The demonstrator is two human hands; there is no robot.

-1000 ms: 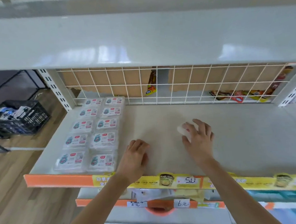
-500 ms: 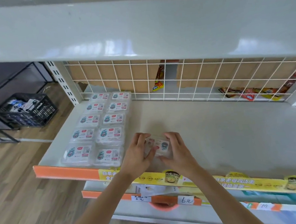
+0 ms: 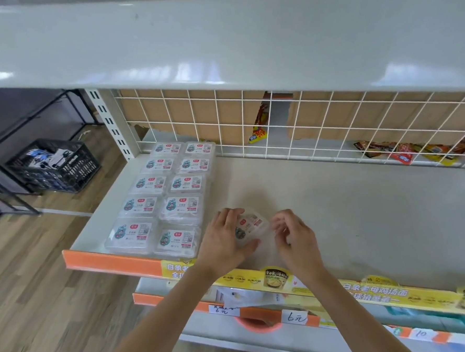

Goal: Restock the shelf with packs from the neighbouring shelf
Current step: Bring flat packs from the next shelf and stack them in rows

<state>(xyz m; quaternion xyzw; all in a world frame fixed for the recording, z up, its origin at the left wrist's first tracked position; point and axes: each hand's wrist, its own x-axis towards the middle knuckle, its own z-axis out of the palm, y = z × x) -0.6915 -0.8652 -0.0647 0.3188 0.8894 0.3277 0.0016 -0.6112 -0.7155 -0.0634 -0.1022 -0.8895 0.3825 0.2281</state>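
Note:
A clear plastic pack with a white label (image 3: 250, 225) lies tilted on the grey shelf (image 3: 350, 209), near its front edge. My left hand (image 3: 224, 241) grips the pack's left side, fingers on top and thumb under the near edge. My right hand (image 3: 295, 237) hovers just right of the pack with its fingers loosely curled and holds nothing. Several packs of the same kind (image 3: 173, 201) lie in two neat columns at the shelf's left end, right beside the held pack.
A white wire grid (image 3: 332, 131) closes the back of the shelf, with snack packets (image 3: 404, 153) behind it. The upper shelf (image 3: 217, 40) overhangs. Price strips and a lower shelf (image 3: 294, 317) sit below the front edge. A black crate (image 3: 53, 165) stands on the floor at left.
The pack came from my right hand at mid-shelf to the front left, into both hands. Now the left hand alone holds it, and the right hand has drawn slightly away.

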